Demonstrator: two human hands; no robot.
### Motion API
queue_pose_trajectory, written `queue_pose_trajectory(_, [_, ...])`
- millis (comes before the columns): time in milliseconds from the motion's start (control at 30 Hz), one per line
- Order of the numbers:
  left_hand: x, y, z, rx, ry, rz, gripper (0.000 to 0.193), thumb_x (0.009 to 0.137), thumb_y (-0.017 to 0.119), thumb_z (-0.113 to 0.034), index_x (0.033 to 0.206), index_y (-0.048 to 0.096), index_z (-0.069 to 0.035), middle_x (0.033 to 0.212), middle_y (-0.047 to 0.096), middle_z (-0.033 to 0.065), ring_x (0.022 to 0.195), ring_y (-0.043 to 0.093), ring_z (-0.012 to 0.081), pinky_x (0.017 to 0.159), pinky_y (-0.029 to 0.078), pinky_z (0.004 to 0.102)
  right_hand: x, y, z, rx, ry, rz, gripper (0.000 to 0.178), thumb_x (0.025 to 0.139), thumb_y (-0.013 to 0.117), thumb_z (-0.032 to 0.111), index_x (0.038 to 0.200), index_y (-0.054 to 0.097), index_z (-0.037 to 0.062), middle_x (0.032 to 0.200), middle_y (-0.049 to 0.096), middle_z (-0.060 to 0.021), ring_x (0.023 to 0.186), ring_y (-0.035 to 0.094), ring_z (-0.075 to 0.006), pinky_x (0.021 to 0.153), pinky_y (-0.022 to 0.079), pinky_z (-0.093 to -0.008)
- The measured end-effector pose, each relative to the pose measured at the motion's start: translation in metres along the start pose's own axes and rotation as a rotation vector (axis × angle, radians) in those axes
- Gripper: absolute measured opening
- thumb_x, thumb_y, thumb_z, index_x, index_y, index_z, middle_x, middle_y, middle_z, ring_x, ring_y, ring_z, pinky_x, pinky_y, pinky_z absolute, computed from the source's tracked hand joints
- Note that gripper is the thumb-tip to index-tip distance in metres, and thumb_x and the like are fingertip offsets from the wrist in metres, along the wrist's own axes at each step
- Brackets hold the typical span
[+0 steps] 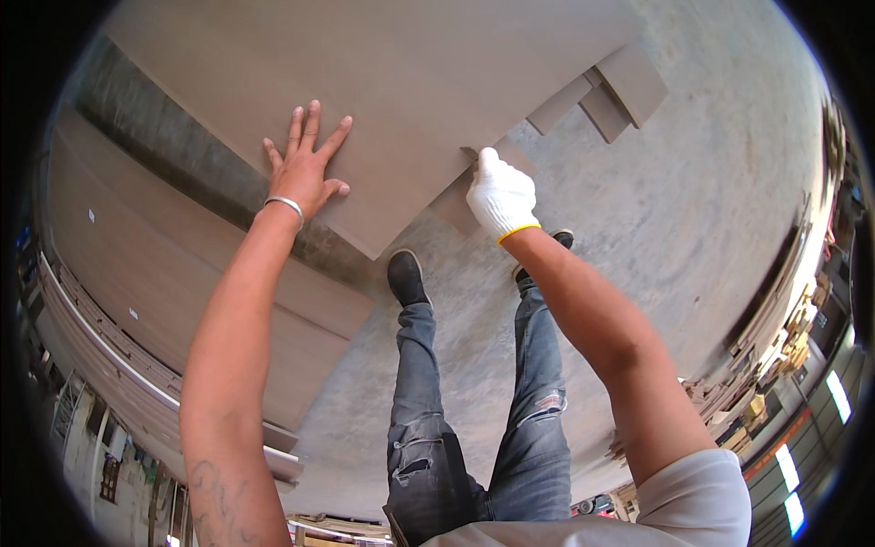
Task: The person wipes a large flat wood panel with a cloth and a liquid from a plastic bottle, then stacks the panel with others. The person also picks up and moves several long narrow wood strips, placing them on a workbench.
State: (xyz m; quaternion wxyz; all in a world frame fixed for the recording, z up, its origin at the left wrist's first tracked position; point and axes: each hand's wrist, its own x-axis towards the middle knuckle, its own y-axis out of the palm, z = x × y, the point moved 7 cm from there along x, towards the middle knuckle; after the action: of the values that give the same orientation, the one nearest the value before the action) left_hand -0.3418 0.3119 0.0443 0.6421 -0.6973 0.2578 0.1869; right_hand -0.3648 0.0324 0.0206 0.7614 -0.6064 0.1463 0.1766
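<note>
A large flat sheet of brown cardboard (401, 91) reaches from the top of the view to a corner near my left shoe. My left hand (305, 173), bare with a silver bangle at the wrist, lies palm down on it, fingers spread. At the sheet's right edge, my right hand (503, 193) is closed in a white knit glove with a yellow cuff. A small brown scrap (468, 152) shows beside its thumb; what the fist grips is hidden. Cardboard flaps (456, 205) lie under the edge by the glove, and further cardboard pieces (629, 87) stick out farther along it.
To the left, a stack of long brown sheets (182, 246) runs beside the cardboard, across a dark gap. Grey concrete floor (711, 182) extends to the right. My shoes (406, 278) stand close to the sheet's near corner. Piled boards (775, 337) line the far right.
</note>
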Motion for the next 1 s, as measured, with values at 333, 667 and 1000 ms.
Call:
queue_pose_trajectory(333, [0.000, 0.003, 0.003, 0.001, 0.015, -0.042, 0.104, 0.074, 0.084, -0.026, 0.156, 0.023, -0.047, 0.170, -0.001, 0.0006, 0.156, 0.002, 0.0262, 0.118, 0.013, 0.0708, -0.042, 0.028, 0.047, 0.011, -0.074, 0.067, 0.016, 0.082, 0.057, 0.013, 0.097, 0.056, 0.0061, 0.084, 0.070, -0.0185, 0.077, 0.070, -0.0382, 0.069, 0.053, -0.0495])
queue_pose_trajectory(667, [-0.002, 0.005, 0.008, -0.038, 0.026, -0.073, 0.103, 0.074, 0.084, -0.030, 0.156, 0.024, -0.047, 0.170, -0.001, -0.0008, 0.157, 0.001, 0.0237, 0.118, 0.011, 0.0706, -0.070, 0.040, 0.077, 0.038, -0.112, 0.037, 0.017, 0.083, 0.058, 0.013, 0.098, 0.056, 0.0058, 0.083, 0.070, -0.0174, 0.078, 0.070, -0.0365, 0.070, 0.052, -0.0493])
queue_pose_trajectory(1000, [-0.002, 0.011, 0.009, -0.068, 0.030, -0.143, 0.098, 0.077, 0.082, -0.028, 0.155, 0.026, -0.048, 0.170, 0.002, -0.0014, 0.156, 0.001, 0.0222, 0.119, 0.008, 0.0696, -0.095, 0.071, 0.106, 0.078, -0.127, 0.077, 0.016, 0.081, 0.059, 0.012, 0.093, 0.055, 0.0046, 0.079, 0.069, -0.0194, 0.071, 0.069, -0.0379, 0.065, 0.053, -0.0485])
